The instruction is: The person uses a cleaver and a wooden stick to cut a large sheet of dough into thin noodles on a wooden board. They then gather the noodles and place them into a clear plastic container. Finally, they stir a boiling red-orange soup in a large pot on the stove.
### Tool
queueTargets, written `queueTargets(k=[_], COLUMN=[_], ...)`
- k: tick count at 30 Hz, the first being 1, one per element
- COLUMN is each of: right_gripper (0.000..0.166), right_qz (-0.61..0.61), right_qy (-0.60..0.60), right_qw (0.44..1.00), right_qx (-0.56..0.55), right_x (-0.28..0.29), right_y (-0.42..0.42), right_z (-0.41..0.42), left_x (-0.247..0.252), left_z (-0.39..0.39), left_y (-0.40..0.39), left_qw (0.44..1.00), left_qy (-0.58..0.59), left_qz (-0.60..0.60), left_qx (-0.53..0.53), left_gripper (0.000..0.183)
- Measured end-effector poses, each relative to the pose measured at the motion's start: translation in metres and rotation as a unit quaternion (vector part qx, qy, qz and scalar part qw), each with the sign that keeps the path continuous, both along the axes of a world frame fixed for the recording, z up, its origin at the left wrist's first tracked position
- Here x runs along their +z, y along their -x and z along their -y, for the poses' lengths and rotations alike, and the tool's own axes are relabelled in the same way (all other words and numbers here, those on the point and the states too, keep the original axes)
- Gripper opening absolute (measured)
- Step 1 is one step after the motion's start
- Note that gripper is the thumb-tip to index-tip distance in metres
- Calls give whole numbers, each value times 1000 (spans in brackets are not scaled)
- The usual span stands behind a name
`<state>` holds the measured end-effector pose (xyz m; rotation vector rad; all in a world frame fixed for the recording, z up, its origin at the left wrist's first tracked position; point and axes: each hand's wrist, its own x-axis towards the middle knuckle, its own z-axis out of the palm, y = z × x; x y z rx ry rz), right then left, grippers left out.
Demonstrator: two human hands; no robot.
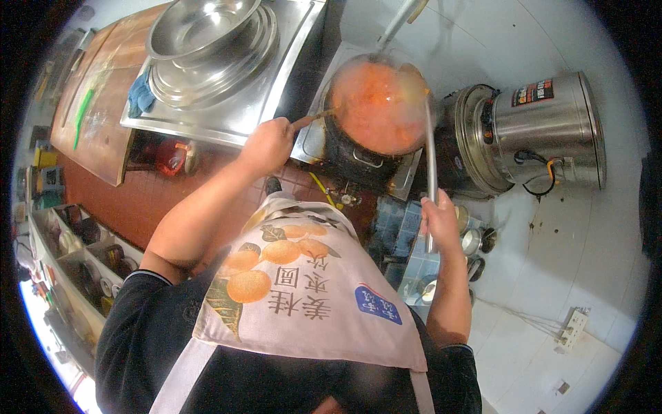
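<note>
A large dark pot (362,152) on the stove holds steaming orange-red food (380,106), partly blurred by vapour. My left hand (269,145) grips a brown handle (310,119) that reaches to the pot's left rim; whether it belongs to the pot or to a separate tool I cannot tell. My right hand (439,217) is closed around a long metal handle (431,155) lying across the pot's right rim. The far end of that tool is hidden by steam and food.
Left of the stove, stacked stainless steel basins (207,67) stand on a metal counter (199,121) beside a blue cloth (140,95). A wooden board (106,121) bears a green strip. Steel cylindrical vessels (548,129) stand at right. Several small containers (470,240) sit near my right forearm.
</note>
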<state>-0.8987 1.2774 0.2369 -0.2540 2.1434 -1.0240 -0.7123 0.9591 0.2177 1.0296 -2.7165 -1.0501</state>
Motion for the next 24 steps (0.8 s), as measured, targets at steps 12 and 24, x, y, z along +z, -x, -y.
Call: queueTargets(k=[12, 24], right_gripper=[25, 31], right_qz=[105, 608], right_qy=[-13, 419], right_qw=[992, 647], right_qx=[-64, -190], right_x=[-82, -70], right_y=[19, -44], right_z=[6, 4], left_x=[-4, -14], left_z=[-5, -2], left_y=[-3, 6], left_qw=[999, 999], left_qy=[32, 29], left_qz=[-19, -23], left_qx=[7, -9], left_gripper=[24, 30])
